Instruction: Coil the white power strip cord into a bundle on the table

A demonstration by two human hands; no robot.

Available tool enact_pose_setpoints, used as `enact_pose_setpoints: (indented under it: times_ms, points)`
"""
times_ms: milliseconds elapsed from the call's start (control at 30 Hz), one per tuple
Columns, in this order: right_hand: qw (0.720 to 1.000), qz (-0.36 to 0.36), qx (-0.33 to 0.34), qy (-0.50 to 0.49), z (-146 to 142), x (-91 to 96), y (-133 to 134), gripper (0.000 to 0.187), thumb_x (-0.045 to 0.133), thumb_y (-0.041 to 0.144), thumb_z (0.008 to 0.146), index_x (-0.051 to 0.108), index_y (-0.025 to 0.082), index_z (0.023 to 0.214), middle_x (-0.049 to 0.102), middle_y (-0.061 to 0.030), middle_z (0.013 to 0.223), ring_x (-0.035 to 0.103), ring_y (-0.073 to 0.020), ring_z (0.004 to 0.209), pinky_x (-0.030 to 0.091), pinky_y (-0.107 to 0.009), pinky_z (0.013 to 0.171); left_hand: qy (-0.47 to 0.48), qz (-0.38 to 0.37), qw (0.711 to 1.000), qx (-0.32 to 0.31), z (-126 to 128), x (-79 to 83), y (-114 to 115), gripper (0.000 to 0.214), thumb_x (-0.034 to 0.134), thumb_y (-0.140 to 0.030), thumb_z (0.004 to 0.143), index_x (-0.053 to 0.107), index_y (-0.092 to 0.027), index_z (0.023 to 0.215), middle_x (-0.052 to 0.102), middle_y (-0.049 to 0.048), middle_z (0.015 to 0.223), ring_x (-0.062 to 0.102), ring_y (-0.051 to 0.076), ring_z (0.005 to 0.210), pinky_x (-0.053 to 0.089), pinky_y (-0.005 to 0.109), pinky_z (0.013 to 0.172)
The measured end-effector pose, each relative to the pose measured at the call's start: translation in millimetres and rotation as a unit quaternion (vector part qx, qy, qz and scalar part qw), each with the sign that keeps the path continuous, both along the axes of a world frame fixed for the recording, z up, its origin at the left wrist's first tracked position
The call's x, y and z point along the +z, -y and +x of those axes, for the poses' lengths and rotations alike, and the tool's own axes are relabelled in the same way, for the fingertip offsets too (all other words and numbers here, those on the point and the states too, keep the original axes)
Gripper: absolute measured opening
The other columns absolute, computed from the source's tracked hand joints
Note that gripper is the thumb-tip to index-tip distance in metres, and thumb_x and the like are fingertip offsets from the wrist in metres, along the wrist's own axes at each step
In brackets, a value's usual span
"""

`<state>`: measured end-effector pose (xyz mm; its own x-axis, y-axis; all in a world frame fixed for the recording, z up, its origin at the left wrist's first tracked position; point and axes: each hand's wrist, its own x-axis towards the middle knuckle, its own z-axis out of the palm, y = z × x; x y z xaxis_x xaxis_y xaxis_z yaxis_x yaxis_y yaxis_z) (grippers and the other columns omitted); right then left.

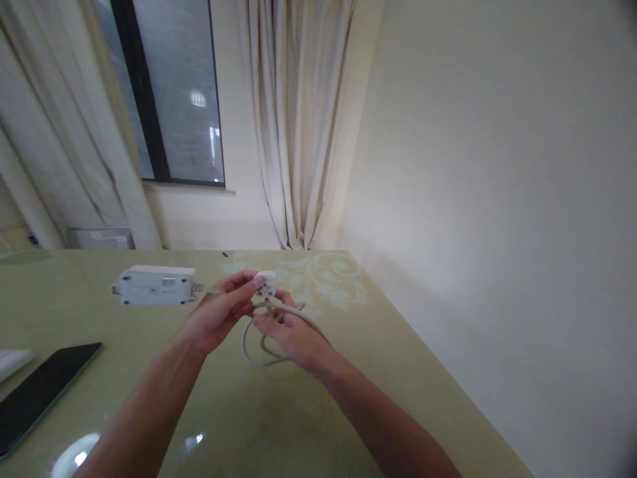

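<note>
Over the table, my left hand (226, 307) pinches a white power plug (265, 284) between thumb and fingers. A pale cable (266, 363) hangs in loose coils below the plug, and my right hand (293, 332) closes round part of it. To the left of my left hand, a white power strip (156, 285) is tipped so that its underside, with dark screw spots and a small greenish label, faces me. Its ribbed cord end runs toward my left hand; behind that hand the cord is hidden.
On the glossy table (239, 425) at the left lies a black tablet or large phone (42, 392), with a white object (14, 362) beside it, cut off by the frame. A plain wall (488, 199) borders the table's right edge. Curtains (293, 133) and a window (179, 93) stand behind.
</note>
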<state>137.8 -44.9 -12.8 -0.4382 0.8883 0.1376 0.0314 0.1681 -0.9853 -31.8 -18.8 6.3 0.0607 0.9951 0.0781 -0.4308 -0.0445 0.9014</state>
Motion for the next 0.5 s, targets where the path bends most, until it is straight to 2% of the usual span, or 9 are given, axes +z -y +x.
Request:
enact_pose_setpoints:
  times_ms: [33, 100, 167, 267, 333, 400, 433, 500]
  points:
    - [0.996, 0.047, 0.003, 0.079, 5.4, 4.7, 8.6, 0.062, 0.072, 0.05, 0.087, 0.052, 0.026, 0.141, 0.07, -0.006, 0.117, 0.066, -0.0249, 0.105, 0.049, -0.038, 0.095, 0.022, 0.006, 1.0, 0.02, 0.4, 0.7, -1.7, 0.037, 0.096, -0.032, 0.065, 0.075, -0.012, 0.087, 0.062, -0.0027, 0.067, 0.042, 0.001, 0.047, 0.034, 0.012, 0.041]
    - [0.966, 0.138, -0.018, 0.22, 14.5, 14.5, 32.3, 0.078, 0.077, 0.053, 0.083, 0.048, 0.026, 0.151, 0.069, -0.0115, 0.124, 0.065, -0.0332, 0.111, 0.047, -0.047, 0.099, 0.065, 0.009, 0.996, 0.063, 0.2, 2.5, -4.7, 0.037, 0.097, -0.03, 0.063, 0.074, -0.01, 0.084, 0.05, -0.0084, 0.059, 0.029, -0.001, 0.043, 0.026, 0.011, 0.036]
    - [0.938, 0.189, -0.038, 0.287, 21.8, 25.9, 57.4, 0.082, 0.076, 0.055, 0.084, 0.048, 0.025, 0.154, 0.07, -0.0158, 0.123, 0.064, -0.0393, 0.113, 0.045, -0.053, 0.1, 0.091, 0.004, 0.992, 0.091, -0.6, 4.7, -6.1, 0.039, 0.098, -0.026, 0.059, 0.073, -0.009, 0.084, 0.048, -0.0096, 0.06, 0.027, -0.002, 0.043, 0.024, 0.011, 0.035]
    - [0.941, 0.231, -0.071, 0.236, 30.7, 46.9, 73.1, 0.065, 0.069, 0.055, 0.091, 0.055, 0.029, 0.149, 0.073, -0.013, 0.116, 0.067, -0.0336, 0.102, 0.048, -0.048, 0.095, 0.098, 0.006, 0.991, 0.095, 1.7, 9.0, -2.7, 0.04, 0.098, -0.026, 0.058, 0.072, -0.01, 0.083, 0.046, -0.0102, 0.059, 0.026, -0.002, 0.042, 0.021, 0.011, 0.035]
    - [0.941, 0.246, -0.142, 0.186, 34.3, 58.7, 60.2, 0.056, 0.067, 0.054, 0.093, 0.061, 0.029, 0.142, 0.073, -0.0117, 0.117, 0.066, -0.0298, 0.1, 0.047, -0.046, 0.095, 0.088, 0.017, 0.993, 0.076, 7.9, 12.5, 3.3, 0.038, 0.097, -0.028, 0.06, 0.072, -0.011, 0.082, 0.042, -0.011, 0.055, 0.025, -0.002, 0.041, 0.02, 0.01, 0.035]
    - [0.934, 0.243, -0.194, 0.176, 34.4, 63.1, 34.7, 0.058, 0.073, 0.057, 0.087, 0.067, 0.023, 0.134, 0.072, -0.0124, 0.121, 0.063, -0.03, 0.107, 0.045, -0.046, 0.1, 0.074, 0.03, 0.995, 0.051, 17.2, 16.0, 11.1, 0.036, 0.096, -0.031, 0.063, 0.072, -0.012, 0.083, 0.041, -0.0109, 0.053, 0.026, -0.001, 0.04, 0.021, 0.01, 0.036]
    - [0.944, 0.231, -0.159, 0.176, 33.2, 62.0, 21.2, 0.053, 0.074, 0.056, 0.086, 0.072, 0.021, 0.125, 0.073, -0.0109, 0.116, 0.063, -0.0283, 0.105, 0.045, -0.043, 0.098, 0.068, 0.034, 0.996, 0.039, 22.4, 17.5, 15.0, 0.036, 0.095, -0.033, 0.065, 0.072, -0.012, 0.083, 0.044, -0.0095, 0.054, 0.031, 0.0, 0.041, 0.026, 0.01, 0.037]
    - [0.969, 0.184, -0.006, 0.162, 28.8, 54.7, 0.5, 0.037, 0.066, 0.052, 0.094, 0.078, 0.02, 0.109, 0.076, -0.0054, 0.1, 0.066, -0.0232, 0.095, 0.049, -0.036, 0.089, 0.059, 0.03, 0.998, 0.022, 32.4, 19.5, 21.8, 0.038, 0.095, -0.036, 0.064, 0.071, -0.014, 0.083, 0.055, -0.0048, 0.06, 0.049, 0.004, 0.049, 0.038, 0.013, 0.043]
